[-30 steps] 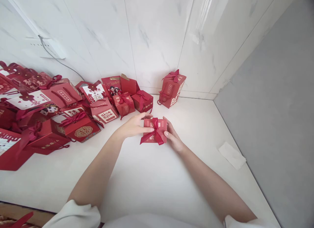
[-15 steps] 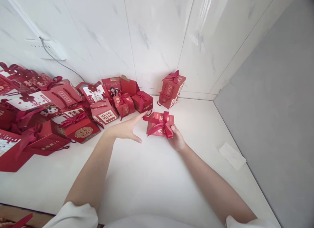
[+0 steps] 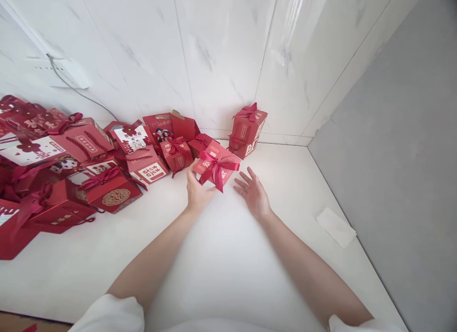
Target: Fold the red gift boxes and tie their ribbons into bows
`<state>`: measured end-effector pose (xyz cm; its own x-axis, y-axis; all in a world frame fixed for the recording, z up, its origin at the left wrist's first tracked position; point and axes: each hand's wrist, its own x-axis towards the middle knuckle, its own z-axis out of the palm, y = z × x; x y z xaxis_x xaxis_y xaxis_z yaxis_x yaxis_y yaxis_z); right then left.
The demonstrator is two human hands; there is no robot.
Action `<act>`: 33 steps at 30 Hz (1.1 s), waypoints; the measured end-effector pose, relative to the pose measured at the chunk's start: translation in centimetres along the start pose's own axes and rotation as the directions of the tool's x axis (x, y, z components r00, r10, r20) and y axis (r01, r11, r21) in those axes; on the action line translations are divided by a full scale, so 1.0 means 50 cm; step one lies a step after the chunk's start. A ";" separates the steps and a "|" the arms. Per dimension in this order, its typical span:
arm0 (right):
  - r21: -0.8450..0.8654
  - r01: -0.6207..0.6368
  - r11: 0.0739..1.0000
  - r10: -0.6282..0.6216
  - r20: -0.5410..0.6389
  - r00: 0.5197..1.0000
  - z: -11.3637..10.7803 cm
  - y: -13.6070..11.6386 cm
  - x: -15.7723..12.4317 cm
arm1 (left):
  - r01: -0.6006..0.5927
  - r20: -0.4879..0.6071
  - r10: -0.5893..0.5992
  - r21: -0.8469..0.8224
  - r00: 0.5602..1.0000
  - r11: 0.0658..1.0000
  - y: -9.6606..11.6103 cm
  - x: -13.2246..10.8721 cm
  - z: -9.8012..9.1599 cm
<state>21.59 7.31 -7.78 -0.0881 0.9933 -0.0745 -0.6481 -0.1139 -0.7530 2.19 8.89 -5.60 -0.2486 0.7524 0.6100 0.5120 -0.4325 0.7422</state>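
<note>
A red gift box point(image 3: 226, 155) with a ribbon bow on top is tilted above the white counter. My left hand point(image 3: 199, 191) grips it by its left and near side, some fingers hidden behind it. To the right of the box, my right hand point(image 3: 253, 191) is open with fingers spread, apart from it and holding nothing. Behind the held box, a taller red box point(image 3: 247, 131) with a bow stands close to the wall. Just left of my left hand sit a small bow-tied box point(image 3: 176, 154) and a box with a cream label point(image 3: 147, 166).
Many red gift boxes and bags crowd the left of the counter point(image 3: 200, 275), including a box with a round gold emblem point(image 3: 114, 195). A folded white tissue point(image 3: 336, 226) lies near the right edge. A grey cable point(image 3: 76, 88) hangs from a wall socket.
The gift box has passed from my right hand to my left, moved slightly left and up, and turned. My right hand has let go and opened.
</note>
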 end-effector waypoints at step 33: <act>-0.429 0.261 0.865 -0.216 0.150 0.965 0.011 0.004 -0.020 | 0.732 0.676 -0.299 -0.551 0.673 0.401 -0.004 -0.006 0.014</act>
<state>21.13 6.26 -7.48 -0.0585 0.9802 0.1893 -0.2584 0.1683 -0.9513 2.74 9.10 -6.12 0.2358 0.9718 0.0009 -0.4298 0.1034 0.8970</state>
